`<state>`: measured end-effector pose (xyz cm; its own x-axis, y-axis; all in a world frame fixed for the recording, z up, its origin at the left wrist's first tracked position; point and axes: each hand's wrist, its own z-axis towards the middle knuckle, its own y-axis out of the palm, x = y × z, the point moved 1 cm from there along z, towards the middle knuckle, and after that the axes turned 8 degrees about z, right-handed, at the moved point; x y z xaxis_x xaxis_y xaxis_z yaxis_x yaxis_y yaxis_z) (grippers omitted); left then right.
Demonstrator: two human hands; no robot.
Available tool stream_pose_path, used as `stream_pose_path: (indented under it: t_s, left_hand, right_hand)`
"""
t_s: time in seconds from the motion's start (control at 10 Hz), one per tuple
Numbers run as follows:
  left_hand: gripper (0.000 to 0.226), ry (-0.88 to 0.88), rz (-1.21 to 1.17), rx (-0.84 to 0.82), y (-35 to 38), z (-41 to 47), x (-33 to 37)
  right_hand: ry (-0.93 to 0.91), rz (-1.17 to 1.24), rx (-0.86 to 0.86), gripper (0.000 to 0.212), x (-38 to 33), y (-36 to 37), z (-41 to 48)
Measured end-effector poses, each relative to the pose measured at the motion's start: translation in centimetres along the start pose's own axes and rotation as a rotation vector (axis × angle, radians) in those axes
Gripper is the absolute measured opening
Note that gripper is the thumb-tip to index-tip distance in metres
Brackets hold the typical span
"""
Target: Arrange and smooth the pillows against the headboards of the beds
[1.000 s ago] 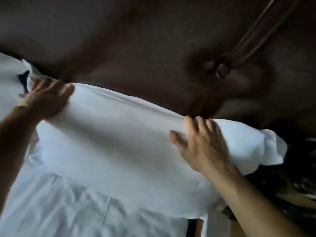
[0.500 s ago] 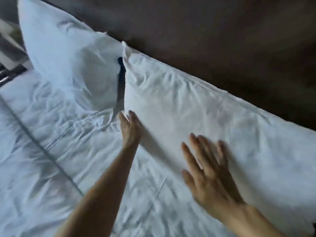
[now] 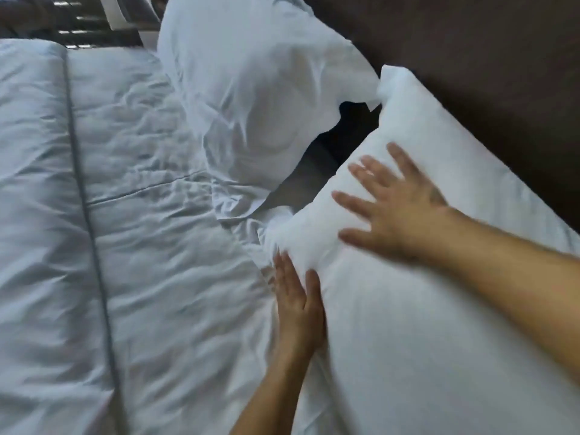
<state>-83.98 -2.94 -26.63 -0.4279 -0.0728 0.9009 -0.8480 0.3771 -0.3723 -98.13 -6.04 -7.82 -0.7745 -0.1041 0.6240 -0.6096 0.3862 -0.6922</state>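
Higher now, the spread right hand (image 3: 396,215) is smoothing the pillow (image 3: 408,356) while the flat, close-fingered left hand (image 3: 298,304) is bracing its seven-o'clock edge, probably next needing a press toward the headboard (image 3: 470,58) at one o'clock.

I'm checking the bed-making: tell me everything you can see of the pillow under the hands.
The near pillow is white, plump and long, in a smooth cotton-like case with few creases. It leans with its top edge against the dark headboard and its lower edge on the bedding. The right hand presses flat on its face, fingers spread; the left hand lies straight-fingered along its lower edge. Its far corner seems to touch the other pillow.
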Motion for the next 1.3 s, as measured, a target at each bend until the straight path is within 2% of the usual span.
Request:
stream_pose_path:
  t_s: [0.1, 0.2, 0.3, 0.4, 0.5, 0.6, 0.7, 0.8, 0.9, 1.0, 1.1, 1.2, 1.3]
  left_hand:
    - [0.067, -0.054, -0.021, 0.004, 0.1, -0.9, 0.3]
    - [0.068, -0.141, -0.113, -0.018, 0.0, -3.7, 0.4]
    - [0.067, -0.197, -0.162, -0.010, 1.7, -9.3, 1.5]
    - [0.067, -0.294, -0.175, -0.025, 3.6, -15.5, 2.2]
    - [0.065, -0.366, -0.257, -0.007, 5.4, -21.6, 3.2]
    - [0.064, -0.427, -0.267, 0.002, 7.2, -27.9, 5.2]
    - [0.064, -0.588, -0.286, 0.001, 8.6, -32.9, 6.9]
    - [0.066, -0.640, -0.305, -0.041, 9.7, -36.6, 8.8]
    - [0.074, -0.666, -0.336, -0.143, 10.5, -40.1, 10.8]
    - [0.086, -0.532, -0.259, -0.309, 10.7, -43.0, 11.6]
    - [0.081, -0.455, -0.114, -0.494, 8.4, -45.1, 12.1]
    - [0.070, -0.315, 0.179, -0.585, 4.3, -46.2, 13.4]
    - [0.072, -0.134, 0.501, -0.455, -1.3, -46.7, 15.6]
  right_hand:
    - [0.372, 0.088, 0.025, 0.080, 9.1, -1.0, -0.8]
    - [0.446, 0.301, 0.144, 0.081, 8.6, -1.4, -3.4]
    - [0.135, 0.404, 0.196, 0.078, 0.9, -0.5, -9.6]
    - [-0.176, 0.296, 0.008, 0.073, -7.0, 2.1, -18.3]
    - [-0.099, 0.268, 0.028, 0.068, -2.5, 5.8, -23.7]
    - [0.301, 0.396, 0.045, 0.069, 5.3, 8.1, -28.6]
    - [0.504, 0.550, 0.074, 0.074, 4.6, 8.3, -32.7]
    - [0.034, 0.522, 0.172, 0.068, -2.8, 9.2, -37.6]
    - [-0.072, 0.383, 0.028, 0.069, -3.7, 12.5, -42.8]
    - [0.264, 0.411, -0.026, 0.073, -1.3, 13.9, -46.8]
    - [0.570, 0.502, -0.165, 0.074, -0.3, 13.5, -50.5]
    - [0.699, 0.670, -0.297, 0.073, -1.1, 10.7, -53.2]
    - [0.687, 0.756, -0.253, 0.075, -1.2, 6.8, -55.4]
